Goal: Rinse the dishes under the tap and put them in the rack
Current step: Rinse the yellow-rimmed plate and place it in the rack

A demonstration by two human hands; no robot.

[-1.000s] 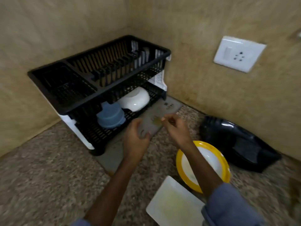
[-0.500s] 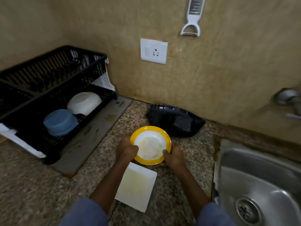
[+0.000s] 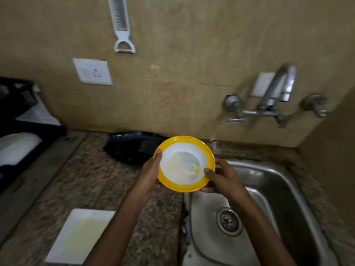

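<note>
A yellow-rimmed white bowl [image 3: 183,163] with food residue inside is held in the air over the counter's right edge, just left of the steel sink [image 3: 269,198]. My left hand [image 3: 148,173] grips its left rim, thumb on top. My right hand [image 3: 222,176] grips its right rim, thumb inside. The tap [image 3: 276,93] juts from the wall above the sink, with no water running. The black dish rack [image 3: 17,104] is at the far left edge, with a white bowl [image 3: 16,146] upside down in it.
A square white plate [image 3: 80,235] with a yellowish smear lies on the granite counter at the lower left. A black tray [image 3: 132,145] leans at the wall behind the bowl. A socket [image 3: 93,72] and a white peeler [image 3: 122,25] hang on the wall.
Both hands left the rack area, took the yellow-rimmed bowl off the counter and carried it up and right toward the sink. The view swung right, bringing tap and sink in.
</note>
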